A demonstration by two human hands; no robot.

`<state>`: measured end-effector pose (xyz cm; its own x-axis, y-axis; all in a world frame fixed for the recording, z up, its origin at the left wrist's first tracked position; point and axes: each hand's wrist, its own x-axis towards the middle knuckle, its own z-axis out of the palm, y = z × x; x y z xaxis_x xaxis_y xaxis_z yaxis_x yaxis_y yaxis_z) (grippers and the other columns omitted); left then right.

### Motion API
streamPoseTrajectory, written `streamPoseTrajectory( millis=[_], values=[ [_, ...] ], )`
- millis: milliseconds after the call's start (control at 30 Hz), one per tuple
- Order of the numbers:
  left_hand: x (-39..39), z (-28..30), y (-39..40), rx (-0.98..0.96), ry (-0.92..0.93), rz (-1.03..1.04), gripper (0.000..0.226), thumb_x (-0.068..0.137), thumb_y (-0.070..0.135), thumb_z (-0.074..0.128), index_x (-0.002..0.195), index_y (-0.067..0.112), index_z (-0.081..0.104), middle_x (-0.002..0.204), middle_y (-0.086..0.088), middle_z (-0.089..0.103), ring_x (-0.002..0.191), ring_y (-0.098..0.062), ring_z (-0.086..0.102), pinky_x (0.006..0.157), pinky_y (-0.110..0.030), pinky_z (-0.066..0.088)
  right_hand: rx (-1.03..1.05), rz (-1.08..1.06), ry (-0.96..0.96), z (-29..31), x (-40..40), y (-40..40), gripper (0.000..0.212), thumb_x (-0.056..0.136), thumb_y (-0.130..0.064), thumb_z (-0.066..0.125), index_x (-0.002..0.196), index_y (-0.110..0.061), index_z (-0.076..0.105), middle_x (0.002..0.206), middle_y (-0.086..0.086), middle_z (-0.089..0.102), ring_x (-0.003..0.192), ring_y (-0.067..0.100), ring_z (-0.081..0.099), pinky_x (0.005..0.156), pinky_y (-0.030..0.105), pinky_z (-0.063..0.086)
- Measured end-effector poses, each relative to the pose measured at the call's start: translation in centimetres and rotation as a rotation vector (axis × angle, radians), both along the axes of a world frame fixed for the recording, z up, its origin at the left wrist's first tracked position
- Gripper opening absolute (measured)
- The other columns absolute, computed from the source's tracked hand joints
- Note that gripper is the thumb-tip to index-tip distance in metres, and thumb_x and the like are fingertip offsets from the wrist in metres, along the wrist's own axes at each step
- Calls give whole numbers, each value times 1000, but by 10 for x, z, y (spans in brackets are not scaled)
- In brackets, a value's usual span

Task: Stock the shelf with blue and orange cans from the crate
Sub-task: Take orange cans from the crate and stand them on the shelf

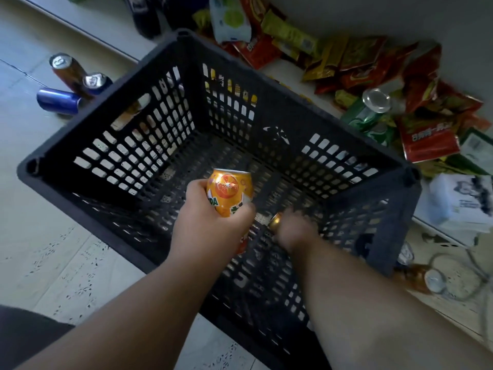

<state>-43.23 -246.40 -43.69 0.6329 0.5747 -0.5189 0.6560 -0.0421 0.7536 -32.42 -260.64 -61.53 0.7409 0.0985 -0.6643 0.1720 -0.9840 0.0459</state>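
Two hands are down inside the black crate [88, 129]. The left hand [210, 231] is wrapped round an orange can [230, 194], held clear of the floor with its long axis tilted up and away; the label shows an orange fruit and the letters "DA". The right hand [294, 231], blurred, sits just beside it, nearer the second can [276, 221], a gold-orange end showing at its fingertips; whether it grips that can I cannot tell. Blue cans [57, 101] lie on the floor left of the crate.
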Motion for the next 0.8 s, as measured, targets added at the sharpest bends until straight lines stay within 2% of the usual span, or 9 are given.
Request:
streamPoseTrajectory(
  millis=[133,233,300,433,567,633,700,800],
  values=[
    [-4,8,6,24,-19,19,45,78,45,75,111,40,45,86,13,66,72,-1,66,72,-39,61,168,-138,-31,4,3,7,75,76,-44,77,135,-14,41,134,14,51,122,33,50,100,41,45],
    [-11,40,12,62,1,34,46,76,43,77,110,41,45,86,13,67,74,-4,67,71,-40,61,436,-298,8,43,5,22,68,65,-47,79,120,-20,48,112,5,58,99,27,61,79,42,57],
    [-22,76,19,95,27,12,50,76,39,78,114,39,45,87,13,66,74,-4,67,68,-36,60,565,-364,32,91,2,30,64,61,-49,77,111,-21,50,103,2,58,88,23,62,66,36,58],
    [-43,168,33,126,60,46,49,79,35,77,116,35,46,90,11,65,74,-6,66,57,-25,52,693,-376,-1,224,-14,36,58,66,-50,77,109,-21,51,101,-2,59,87,18,60,77,35,53],
    [-56,277,31,116,79,34,48,82,32,77,116,32,44,91,12,62,75,-6,63,53,-19,44,869,-368,-29,390,-35,24,47,73,-40,79,105,-28,47,92,-14,54,78,0,53,61,19,41],
    [-62,335,26,111,65,9,49,83,35,76,118,33,43,92,14,61,76,-5,61,56,-21,44,928,-369,-51,475,-49,12,47,74,-37,80,106,-32,46,90,-18,52,78,-3,51,60,15,38],
    [-65,395,21,105,50,-36,50,84,35,75,119,35,40,92,17,59,78,-2,60,59,-22,46,986,-378,-83,557,-63,0,50,71,-40,80,108,-34,47,94,-18,55,82,-1,55,65,19,42],
    [-68,477,14,96,-12,-64,48,84,35,75,119,36,42,93,19,59,79,0,59,59,-20,45,1079,-416,-146,665,-78,-19,56,59,-55,75,107,-37,52,94,-15,62,83,0,62,68,22,47]
  ],
)
